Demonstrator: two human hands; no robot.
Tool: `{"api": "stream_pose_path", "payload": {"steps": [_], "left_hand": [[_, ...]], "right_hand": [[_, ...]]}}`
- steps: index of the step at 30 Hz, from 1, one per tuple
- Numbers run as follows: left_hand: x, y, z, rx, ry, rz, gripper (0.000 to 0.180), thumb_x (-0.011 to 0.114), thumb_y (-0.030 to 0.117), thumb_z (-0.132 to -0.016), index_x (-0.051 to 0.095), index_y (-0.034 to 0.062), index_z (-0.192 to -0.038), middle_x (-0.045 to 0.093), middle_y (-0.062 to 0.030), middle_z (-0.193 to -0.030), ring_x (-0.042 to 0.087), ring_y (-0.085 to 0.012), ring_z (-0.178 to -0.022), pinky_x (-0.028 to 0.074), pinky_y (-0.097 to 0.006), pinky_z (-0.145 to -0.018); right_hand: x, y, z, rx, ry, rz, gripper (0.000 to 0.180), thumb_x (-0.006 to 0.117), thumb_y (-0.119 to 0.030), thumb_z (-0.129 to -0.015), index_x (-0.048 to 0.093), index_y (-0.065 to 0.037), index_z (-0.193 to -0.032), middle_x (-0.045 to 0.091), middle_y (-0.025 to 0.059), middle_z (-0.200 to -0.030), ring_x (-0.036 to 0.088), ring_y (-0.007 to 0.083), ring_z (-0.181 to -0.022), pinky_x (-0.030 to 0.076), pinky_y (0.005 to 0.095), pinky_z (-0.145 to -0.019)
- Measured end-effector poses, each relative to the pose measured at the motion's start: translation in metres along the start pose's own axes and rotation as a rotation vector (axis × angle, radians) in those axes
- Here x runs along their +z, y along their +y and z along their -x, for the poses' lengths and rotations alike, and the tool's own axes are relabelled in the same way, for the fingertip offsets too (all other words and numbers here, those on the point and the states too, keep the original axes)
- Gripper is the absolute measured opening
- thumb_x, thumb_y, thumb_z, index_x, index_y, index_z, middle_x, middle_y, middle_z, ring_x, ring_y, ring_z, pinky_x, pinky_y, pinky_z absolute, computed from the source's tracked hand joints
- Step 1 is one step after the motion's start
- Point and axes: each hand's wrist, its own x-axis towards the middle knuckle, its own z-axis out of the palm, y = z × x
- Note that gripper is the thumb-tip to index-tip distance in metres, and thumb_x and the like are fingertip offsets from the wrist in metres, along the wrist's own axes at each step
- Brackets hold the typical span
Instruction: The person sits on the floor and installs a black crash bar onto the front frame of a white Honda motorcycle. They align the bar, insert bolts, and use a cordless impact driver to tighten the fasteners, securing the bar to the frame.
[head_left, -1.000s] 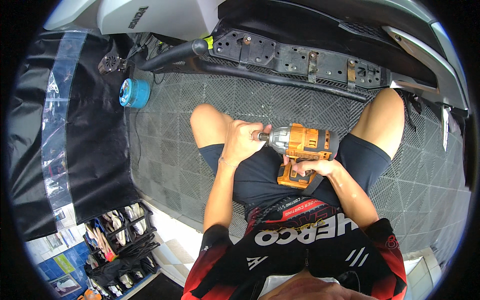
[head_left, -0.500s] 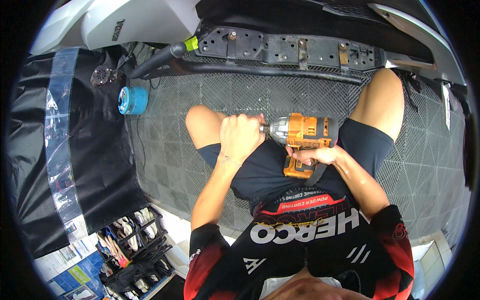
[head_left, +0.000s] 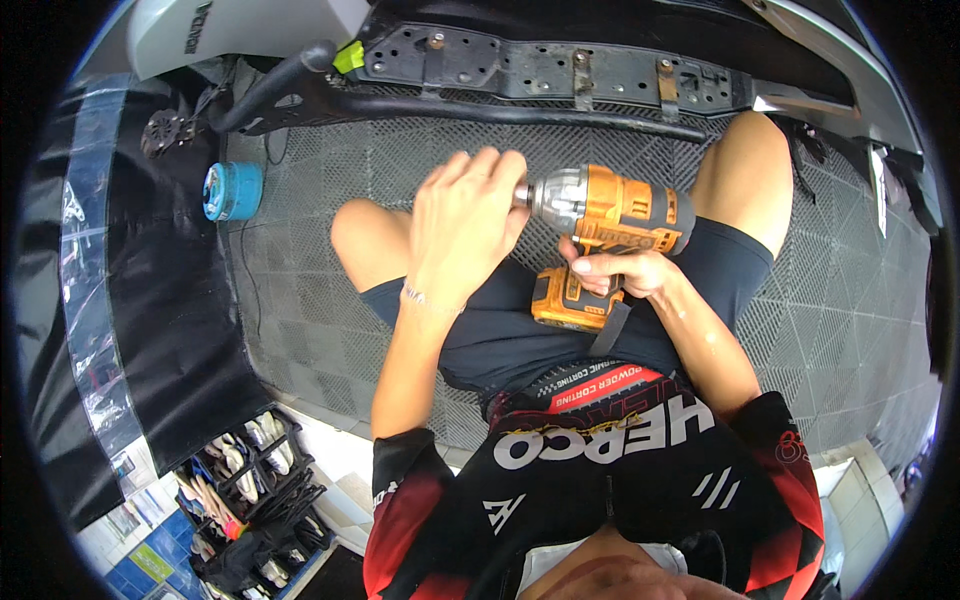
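Grey matting lies beneath; the right hand grasps the orange driver from below, left hand fingers clasping its metal tip.

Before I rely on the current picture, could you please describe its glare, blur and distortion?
Head view: rim dark, straight edges bowed by the fisheye; head view, left: bright reflections on the clear strip in the black curtain; head view, lower left: pale floor patch nearly washed out; head view, centre: power tool and hands, left and right, without strong blur.
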Motion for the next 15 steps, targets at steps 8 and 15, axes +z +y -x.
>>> {"api": "stream_pose_path", "payload": {"steps": [8,15], "left_hand": [[0.075,0.052,0.072,-0.303,0.903,0.694,0.039,0.064,0.009,-0.092,0.046,-0.0017,-0.124,0.055,-0.0173,-0.116,0.059,-0.0283,-0.109,0.048,-0.039,-0.096],[0.117,0.089,0.082,-0.727,0.289,1.547,0.065,0.062,0.018,-0.093,0.031,-0.0043,-0.145,0.046,-0.0217,-0.14,0.042,-0.027,-0.134,0.031,-0.038,-0.114]], "right_hand": [[-0.002,-0.023,0.014,-0.343,0.037,0.264,0.025,0.079,-0.018,-0.081,0.06,-0.004,-0.089,0.055,0.001,-0.072,0.05,0.0091,-0.056,0.042,0.0237,-0.051],[-0.007,-0.006,0.011,-0.489,0.092,0.406,0.026,0.079,-0.022,-0.079,0.059,-0.005,-0.08,0.055,0.0018,-0.069,0.052,0.0125,-0.059,0.042,0.0269,-0.055]]}}
